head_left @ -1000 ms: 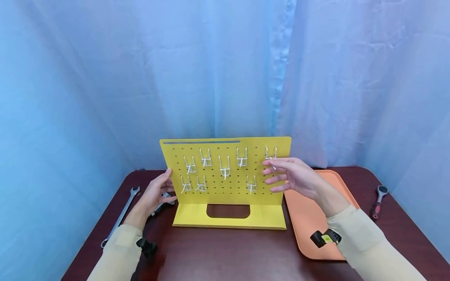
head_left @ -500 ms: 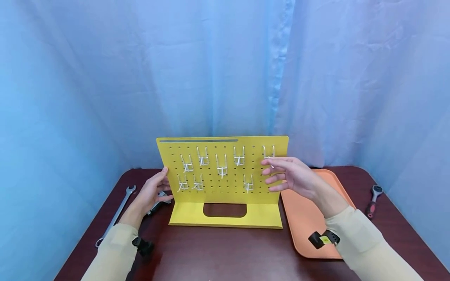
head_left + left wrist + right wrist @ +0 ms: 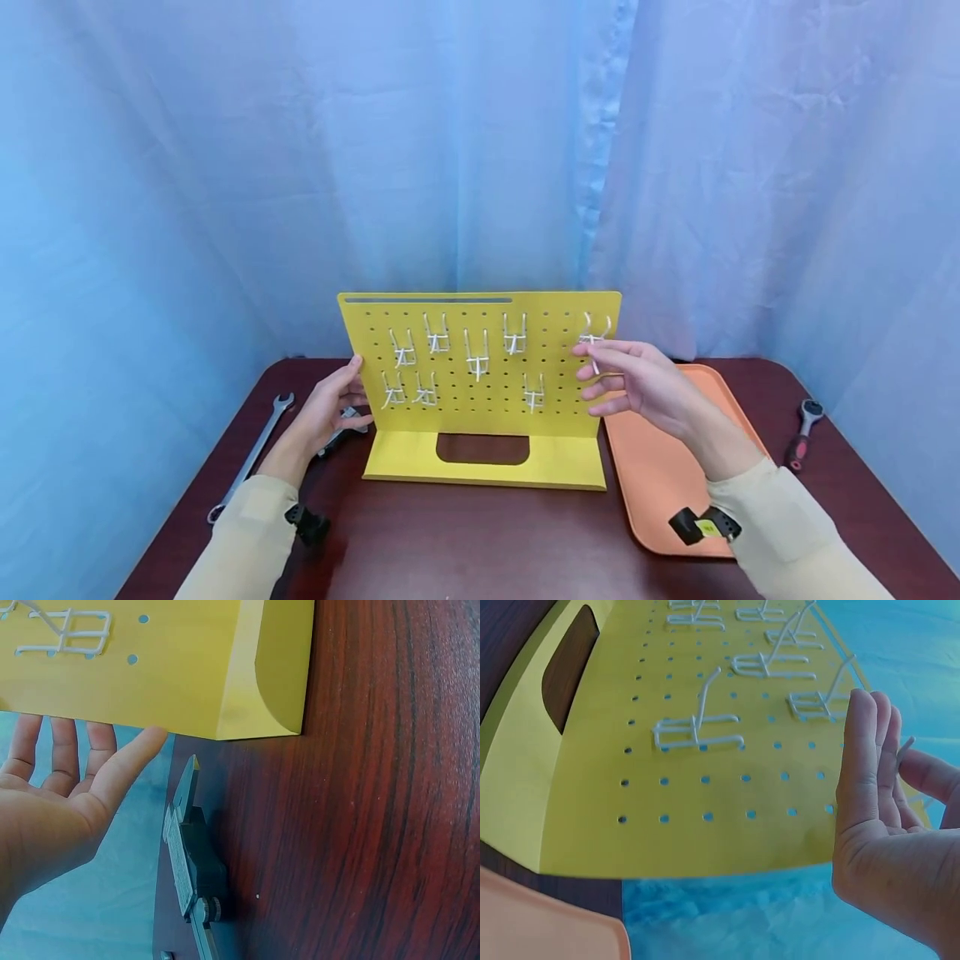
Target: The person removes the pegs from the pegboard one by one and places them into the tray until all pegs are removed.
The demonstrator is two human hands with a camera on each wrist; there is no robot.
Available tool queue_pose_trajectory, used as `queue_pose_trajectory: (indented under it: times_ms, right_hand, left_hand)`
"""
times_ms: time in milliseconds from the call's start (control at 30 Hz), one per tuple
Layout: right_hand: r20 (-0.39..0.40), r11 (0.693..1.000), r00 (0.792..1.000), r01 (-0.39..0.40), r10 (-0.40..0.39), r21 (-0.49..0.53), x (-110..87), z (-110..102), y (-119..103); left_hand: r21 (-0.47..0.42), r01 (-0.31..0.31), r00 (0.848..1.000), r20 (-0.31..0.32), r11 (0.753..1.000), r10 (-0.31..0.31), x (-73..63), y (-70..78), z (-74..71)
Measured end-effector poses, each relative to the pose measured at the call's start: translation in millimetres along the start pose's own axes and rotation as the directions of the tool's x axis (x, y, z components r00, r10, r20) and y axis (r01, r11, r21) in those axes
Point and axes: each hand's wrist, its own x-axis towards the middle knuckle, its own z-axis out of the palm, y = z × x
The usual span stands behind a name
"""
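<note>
A yellow pegboard (image 3: 480, 400) stands on the table, bearing several white double-prong hooks (image 3: 477, 358). My left hand (image 3: 333, 404) holds its left edge, thumb at the front and fingers reaching behind, as the left wrist view also shows. At the upper right of the board, my right hand (image 3: 645, 383) pinches one white hook (image 3: 594, 340) between thumb and fingers, the other fingers spread loosely. This hook's prongs lean toward the board's right edge. In the right wrist view my fingers (image 3: 862, 765) hide most of it; only its rod tip (image 3: 906, 745) shows.
An orange tray (image 3: 675, 483) lies right of the board, under my right forearm, with a ratchet wrench (image 3: 804, 435) beyond it. On the left lie a combination wrench (image 3: 255, 454) and a caliper (image 3: 191, 855) near the board's base. Blue curtains (image 3: 465, 150) surround the table.
My right hand has moved slightly right, carrying the upper-right hook with it along the board's face. My left hand stays at the board's edge. The whole view has shifted a little.
</note>
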Motion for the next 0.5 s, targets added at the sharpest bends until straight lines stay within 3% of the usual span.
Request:
queue_pose_trajectory:
  times_ms: [267, 500]
  right_hand:
    - [0.032, 0.994, 0.995, 0.09, -0.092, 0.054, -15.2, -25, 3]
    - [-0.03, 0.993, 0.993, 0.114, -0.115, -0.007, -22.4, -47, 6]
  left_hand:
    - [-0.008, 0.003, 1.0, 0.0, 1.0, -0.003, 0.4, -0.6, -0.1]
    - [-0.018, -0.005, 1.0, 0.001, 1.0, 0.005, 0.6, -0.7, -0.5]
